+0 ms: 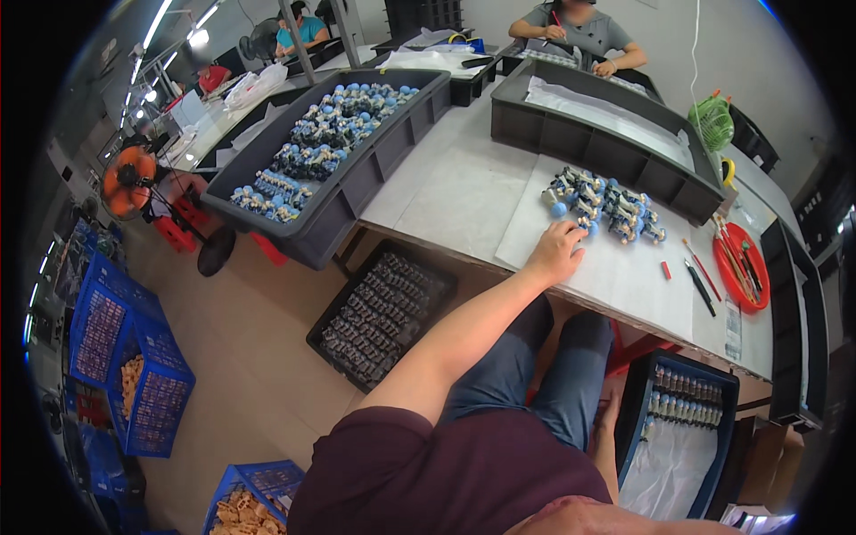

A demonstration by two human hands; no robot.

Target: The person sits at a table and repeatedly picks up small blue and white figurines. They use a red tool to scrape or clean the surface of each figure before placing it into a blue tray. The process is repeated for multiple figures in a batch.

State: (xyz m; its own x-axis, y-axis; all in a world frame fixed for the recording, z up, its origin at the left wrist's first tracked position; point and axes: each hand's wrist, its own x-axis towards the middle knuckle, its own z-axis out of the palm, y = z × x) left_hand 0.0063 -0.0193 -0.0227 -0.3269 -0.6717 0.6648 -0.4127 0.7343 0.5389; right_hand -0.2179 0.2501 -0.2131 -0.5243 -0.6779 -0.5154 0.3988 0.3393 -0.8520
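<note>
Head view: I have the left grip over the near edge of the table, its fingers curled and partly closed, fingertips at the near side of a cluster of blue-headed figurines. I cannot tell whether they have hold of the closest blue-headed figurine or merely touch it.

The relation I judge to matter: the cluster lies beyond the left grip and mostly to its right, its long axis running roughly along the table's near edge, so the forearm meets it at a slant. It rests on a white sheet, between that edge and the grey bin by the far edge. Single figurines point several ways; I cannot read the long axis of the one at my fingertips.

Clearly the left grip is nearer. My right grip is below the near edge, beside the figurine tray; I cannot tell how far open it is.
</note>
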